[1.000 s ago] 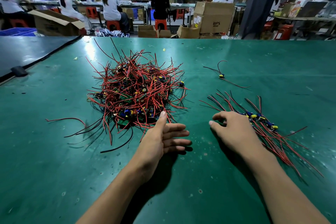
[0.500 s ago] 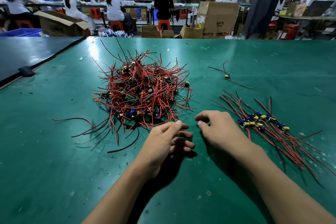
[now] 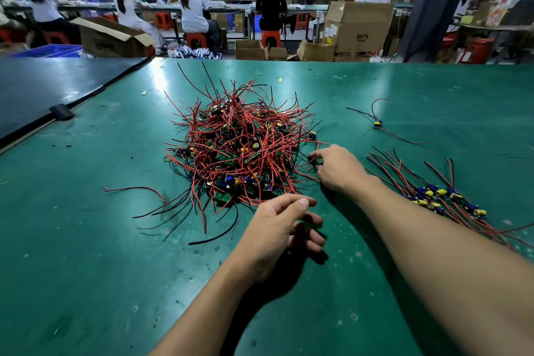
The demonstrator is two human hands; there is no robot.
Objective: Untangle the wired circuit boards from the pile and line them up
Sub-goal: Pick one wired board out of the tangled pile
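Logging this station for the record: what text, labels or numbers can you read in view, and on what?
"BPS": front of the stacked cardboard box in the background.
Line under it, and white stickers on its side: too small to read.
pile of wired boards: no print legible.

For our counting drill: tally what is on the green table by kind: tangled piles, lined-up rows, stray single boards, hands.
Pile: 1
Row: 1
Stray board: 1
Hands: 2 (left hand, right hand)
Total: 5

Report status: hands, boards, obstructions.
Left hand open, empty, by pile. Right hand at pile's right edge; grip unclear. Row begun at right. Tangle dense.
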